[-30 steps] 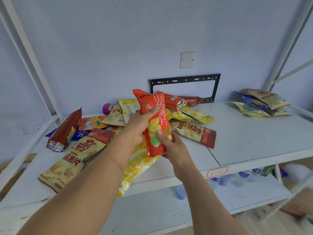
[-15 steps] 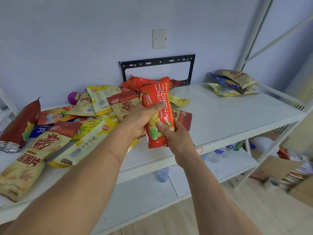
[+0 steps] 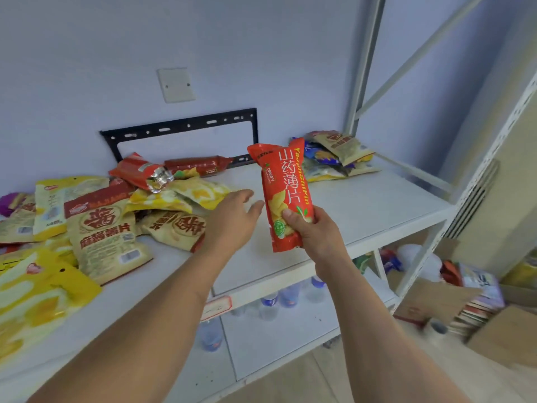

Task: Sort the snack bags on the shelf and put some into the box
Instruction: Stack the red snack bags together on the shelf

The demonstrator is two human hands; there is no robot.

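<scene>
Unsorted snack pile (image 3: 96, 225) lies left of the red chip bag (image 3: 286, 196) on the shelf (image 3: 377, 210); left hand (image 3: 232, 219) has let go of the bag, fingers relaxed, empty; right hand (image 3: 315, 231) alone grips its lower end, upright; bag singled out, likely bound rightward for the small sorted stack (image 3: 334, 155) or box

Both forearms reach forward. The right hand (image 3: 312, 232) grips the red bag (image 3: 286, 193) upright; the left hand (image 3: 232, 219) hovers just left of it, fingers relaxed.
</scene>
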